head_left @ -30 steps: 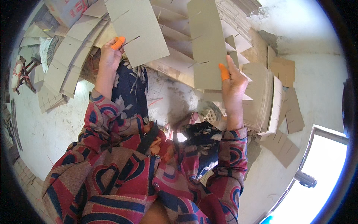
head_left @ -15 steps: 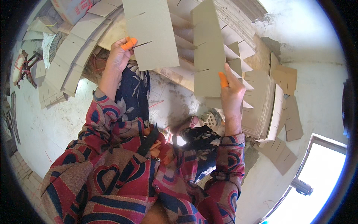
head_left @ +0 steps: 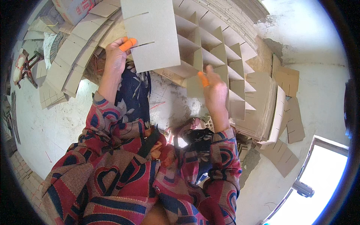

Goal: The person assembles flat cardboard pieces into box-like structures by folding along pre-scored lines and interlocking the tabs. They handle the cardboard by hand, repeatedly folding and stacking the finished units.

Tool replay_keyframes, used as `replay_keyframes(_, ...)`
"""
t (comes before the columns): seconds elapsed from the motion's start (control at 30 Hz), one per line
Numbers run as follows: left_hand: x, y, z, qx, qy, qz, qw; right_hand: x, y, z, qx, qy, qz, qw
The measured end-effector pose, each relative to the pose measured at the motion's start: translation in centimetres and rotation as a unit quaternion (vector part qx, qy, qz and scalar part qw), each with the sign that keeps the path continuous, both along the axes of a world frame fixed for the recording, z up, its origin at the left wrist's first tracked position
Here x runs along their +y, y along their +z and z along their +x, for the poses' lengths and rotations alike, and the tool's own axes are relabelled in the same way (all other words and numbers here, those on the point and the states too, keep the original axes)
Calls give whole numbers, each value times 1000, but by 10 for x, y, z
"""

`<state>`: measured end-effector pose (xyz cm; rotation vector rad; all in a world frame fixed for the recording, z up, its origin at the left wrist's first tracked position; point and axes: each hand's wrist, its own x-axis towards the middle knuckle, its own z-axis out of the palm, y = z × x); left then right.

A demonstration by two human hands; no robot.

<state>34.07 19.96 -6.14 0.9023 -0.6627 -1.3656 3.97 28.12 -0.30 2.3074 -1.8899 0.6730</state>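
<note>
My left hand [head_left: 117, 55], an orange cover on its thumb, pinches the left edge of a flat grey-brown slotted cardboard sheet [head_left: 157, 47]. That sheet is raised in front of me, its slots running in from the left edge. Right of it stands a cardboard divider grid [head_left: 212, 58] of crossed strips forming several square cells. My right hand [head_left: 216, 92], also with an orange finger cover, is at the grid's near side, beside a cardboard strip [head_left: 194, 88] standing in it. Its fingers are blurred, so whether they grip the strip cannot be made out.
Stacks of cardboard sheets [head_left: 257, 107] stand right of the grid, with loose slotted sheets [head_left: 279, 157] beyond. More sheets lie overlapping in a row [head_left: 77, 50] at the left. A printed sack or box [head_left: 73, 9] is at the far left. A bright doorway [head_left: 318, 176] opens at lower right.
The strip my right hand held up now stands among the grid's cells. My right hand has moved left and slightly down. My left hand still holds its sheet, nearly in place.
</note>
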Motion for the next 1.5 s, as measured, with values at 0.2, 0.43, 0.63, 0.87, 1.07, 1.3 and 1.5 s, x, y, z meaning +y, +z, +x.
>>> replay_keyframes(0.2, 13, 53, -51, 69, -53, -29, 996, 5, 54, 38, -336, -24, 47, 941)
replay_keyframes(0.43, 3, 53, -54, -295, -59, -162, 940, 13, 85, 31, -300, -70, 2, 951)
replay_keyframes(0.63, -18, 34, -43, -542, -25, -369, 755, 7, 84, 32, -213, -14, 17, 977)
replay_keyframes(0.87, -21, 11, -41, -518, -94, -360, 770, -8, 68, 57, -241, -10, 75, 968)
replay_keyframes(1.07, -19, 8, -44, -519, -77, -367, 768, -21, 49, 65, -225, 40, 69, 971)
replay_keyframes(1.3, -22, 2, -48, -524, -58, -362, 769, -38, 31, 77, -173, 99, 97, 975)
replay_keyframes(1.5, -23, 9, -45, -560, -92, -355, 743, -30, -38, 84, -134, 92, 159, 974)
